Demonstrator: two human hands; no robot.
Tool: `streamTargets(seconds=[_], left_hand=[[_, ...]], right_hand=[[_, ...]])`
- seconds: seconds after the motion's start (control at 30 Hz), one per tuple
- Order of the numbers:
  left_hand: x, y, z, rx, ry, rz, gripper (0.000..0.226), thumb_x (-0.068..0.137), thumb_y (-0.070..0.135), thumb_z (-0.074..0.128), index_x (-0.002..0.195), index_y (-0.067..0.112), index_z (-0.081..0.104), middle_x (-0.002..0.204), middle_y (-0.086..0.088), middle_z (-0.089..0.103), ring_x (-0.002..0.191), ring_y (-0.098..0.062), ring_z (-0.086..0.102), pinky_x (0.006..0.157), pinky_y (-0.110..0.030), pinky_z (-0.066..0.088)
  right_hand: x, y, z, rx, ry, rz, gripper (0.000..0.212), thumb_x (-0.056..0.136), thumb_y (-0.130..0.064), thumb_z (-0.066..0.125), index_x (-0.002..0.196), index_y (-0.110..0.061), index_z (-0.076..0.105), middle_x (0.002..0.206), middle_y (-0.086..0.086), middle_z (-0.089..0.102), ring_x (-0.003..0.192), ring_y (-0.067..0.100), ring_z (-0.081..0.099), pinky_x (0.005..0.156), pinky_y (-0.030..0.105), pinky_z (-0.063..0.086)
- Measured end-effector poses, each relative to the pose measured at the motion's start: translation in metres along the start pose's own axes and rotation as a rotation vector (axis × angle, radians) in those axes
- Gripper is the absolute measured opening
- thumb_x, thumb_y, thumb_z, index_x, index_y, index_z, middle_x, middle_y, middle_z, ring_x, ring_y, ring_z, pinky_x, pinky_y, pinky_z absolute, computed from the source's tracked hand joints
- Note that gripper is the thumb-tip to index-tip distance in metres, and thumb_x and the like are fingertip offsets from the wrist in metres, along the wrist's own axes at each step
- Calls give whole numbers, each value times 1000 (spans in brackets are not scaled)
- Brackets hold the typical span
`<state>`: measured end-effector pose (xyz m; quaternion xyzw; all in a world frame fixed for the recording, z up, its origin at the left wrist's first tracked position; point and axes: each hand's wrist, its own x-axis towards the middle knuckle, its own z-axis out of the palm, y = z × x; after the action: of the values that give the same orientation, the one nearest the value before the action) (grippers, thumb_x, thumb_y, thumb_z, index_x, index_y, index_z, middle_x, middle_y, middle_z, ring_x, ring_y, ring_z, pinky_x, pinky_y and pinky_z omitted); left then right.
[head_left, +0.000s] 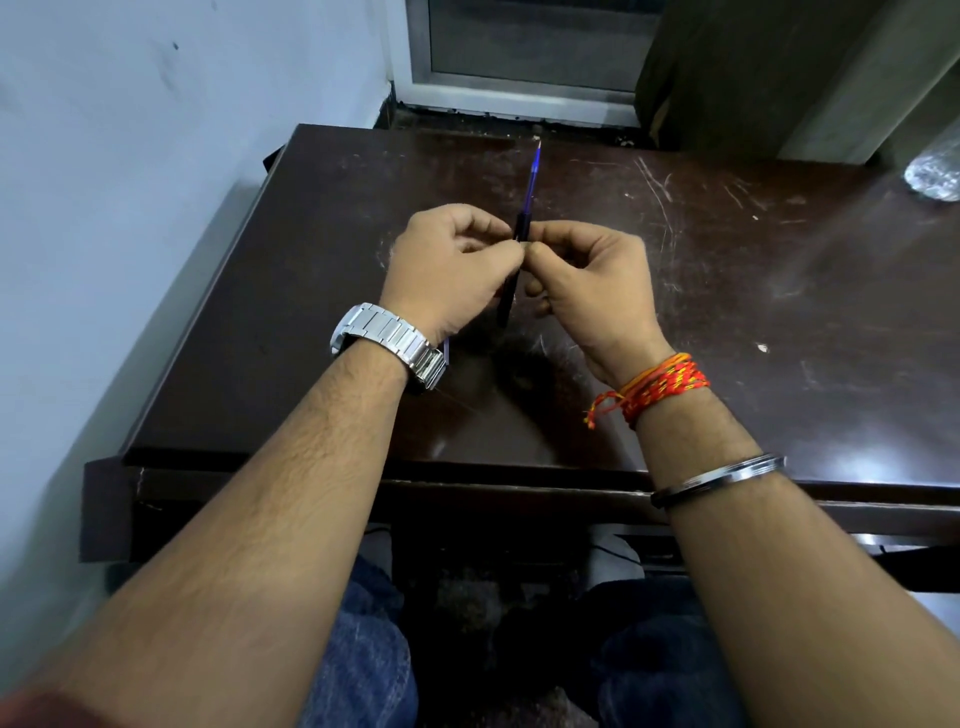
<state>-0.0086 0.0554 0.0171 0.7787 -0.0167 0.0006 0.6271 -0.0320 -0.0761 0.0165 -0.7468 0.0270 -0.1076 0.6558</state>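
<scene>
A thin blue pen (531, 182) with a dark barrel is held above a dark brown table (727, 291). Its tip points away from me toward the far edge. My left hand (449, 265), with a metal watch on its wrist, grips the pen's dark barrel from the left. My right hand (587, 280), with red and orange threads on its wrist, pinches the pen from the right with thumb and fingertips. The two hands meet at the barrel. The pen's lower part runs down between the palms and is partly hidden.
The scratched table stands against a pale wall (156, 156) on the left. A window frame (519, 78) and a dark curtain (753, 67) lie beyond the far edge. A crinkled clear plastic thing (935, 174) sits at the far right. My knees in jeans (363, 649) are under the front edge.
</scene>
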Motion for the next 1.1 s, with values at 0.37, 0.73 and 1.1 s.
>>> streamTargets(seconds=[0.37, 0.73, 1.1], left_hand=[[2, -3, -1, 91, 76, 46, 19, 73, 14, 80, 75, 30, 71, 75, 0, 76, 63, -21, 75, 59, -44, 63], [0, -4, 6, 187, 77, 12, 20, 73, 15, 80, 92, 16, 75, 77, -1, 75, 68, -19, 75, 68, -41, 63], [-4, -2, 7, 230, 76, 41, 22, 73, 15, 80, 72, 32, 66, 71, 5, 74, 62, -11, 73, 64, -38, 63]], right_hand=[[21, 7, -31, -139, 281, 79, 12, 79, -20, 66, 75, -18, 77, 70, -4, 72, 57, 9, 60, 59, 33, 56], [16, 10, -30, -802, 108, 37, 17, 80, -29, 70, 81, -14, 78, 83, 12, 73, 90, 27, 68, 84, 34, 56], [18, 13, -31, -947, 206, 194, 28, 79, -18, 65, 105, -10, 72, 109, 22, 64, 94, 43, 66, 80, 38, 54]])
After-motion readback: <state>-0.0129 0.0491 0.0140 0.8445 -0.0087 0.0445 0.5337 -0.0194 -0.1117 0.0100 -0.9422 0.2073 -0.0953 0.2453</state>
